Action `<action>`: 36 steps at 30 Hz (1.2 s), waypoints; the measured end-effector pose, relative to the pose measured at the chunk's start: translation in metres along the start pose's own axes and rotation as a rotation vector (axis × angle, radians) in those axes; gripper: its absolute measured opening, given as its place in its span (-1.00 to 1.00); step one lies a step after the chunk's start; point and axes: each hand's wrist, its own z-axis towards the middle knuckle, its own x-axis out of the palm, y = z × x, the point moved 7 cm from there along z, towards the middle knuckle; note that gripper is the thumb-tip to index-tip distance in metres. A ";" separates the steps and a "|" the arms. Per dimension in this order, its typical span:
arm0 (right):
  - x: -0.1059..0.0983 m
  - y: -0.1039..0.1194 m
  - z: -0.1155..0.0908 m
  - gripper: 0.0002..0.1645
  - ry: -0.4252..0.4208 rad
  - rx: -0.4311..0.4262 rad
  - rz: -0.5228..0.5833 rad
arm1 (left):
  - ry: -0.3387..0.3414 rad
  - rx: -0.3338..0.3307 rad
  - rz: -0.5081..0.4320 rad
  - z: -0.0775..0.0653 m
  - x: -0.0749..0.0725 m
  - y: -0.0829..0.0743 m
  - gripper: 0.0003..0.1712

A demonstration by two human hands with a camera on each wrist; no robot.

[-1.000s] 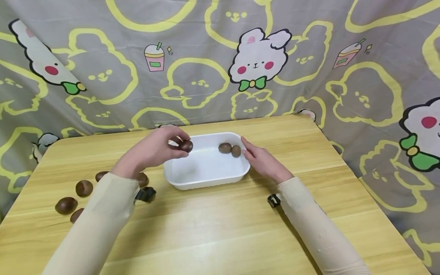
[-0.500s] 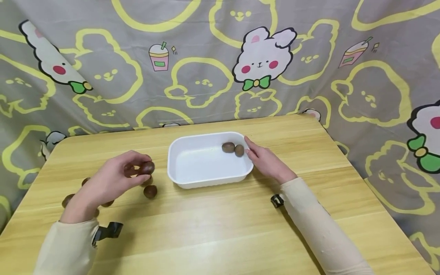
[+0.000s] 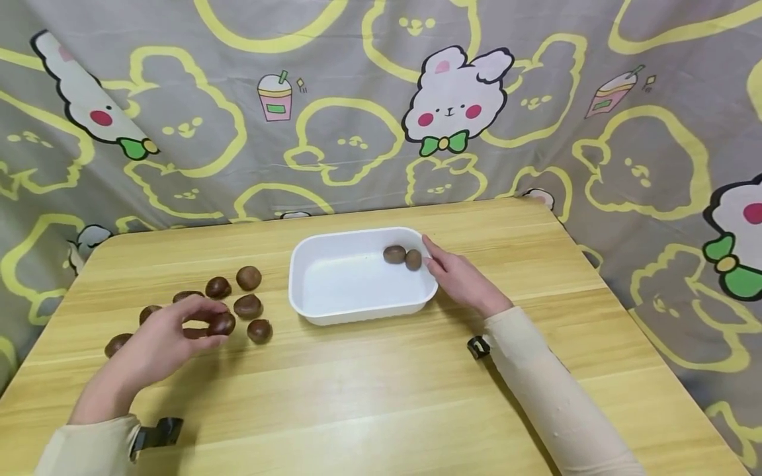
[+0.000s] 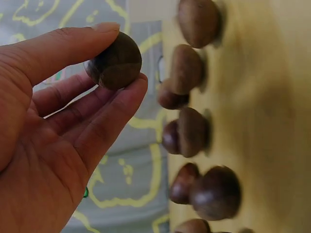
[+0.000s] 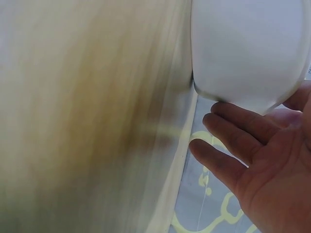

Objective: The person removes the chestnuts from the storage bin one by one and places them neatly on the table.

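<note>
In the head view my left hand pinches a dark brown chestnut between thumb and fingertips, low over the left of the table. The left wrist view shows this chestnut close up, its shell part glossy, part dull. Several more chestnuts lie around and behind that hand, some partly hidden by it. My right hand holds the right end of a white tray, thumb over the rim and fingers outside. Inside the tray, near that end, two brown chestnuts sit side by side.
The wooden table runs back to a grey patterned cloth that hangs behind and at the sides. Black straps show at both wrists.
My left hand has moved from over the tray's left end back to the loose chestnuts at left, still pinching a chestnut. My right hand stays on the tray, whose two chestnuts lie as before.
</note>
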 end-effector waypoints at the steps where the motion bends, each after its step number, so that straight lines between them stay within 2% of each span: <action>1: 0.000 0.000 0.000 -0.40 -0.001 0.001 0.000 | 0.000 -0.008 0.007 -0.002 0.002 0.003 -0.48; 6: -0.001 0.001 0.000 -0.40 -0.003 0.004 0.003 | 0.009 -0.041 0.053 -0.005 0.009 0.016 -0.43; 13: -0.002 0.001 0.000 -0.40 0.001 0.012 0.009 | 0.043 -0.038 0.067 -0.003 0.020 0.024 -0.57; 17: -0.001 0.001 0.000 -0.41 -0.002 0.007 0.005 | 0.069 -0.033 0.115 0.000 0.023 0.026 -0.62; 28: -0.002 0.002 0.000 -0.41 -0.008 0.007 0.000 | 0.100 -0.038 0.139 0.005 0.027 0.025 -0.60; 36: 0.000 0.000 0.000 -0.41 -0.002 -0.001 0.008 | 0.129 -0.062 0.132 0.002 0.031 0.026 -0.50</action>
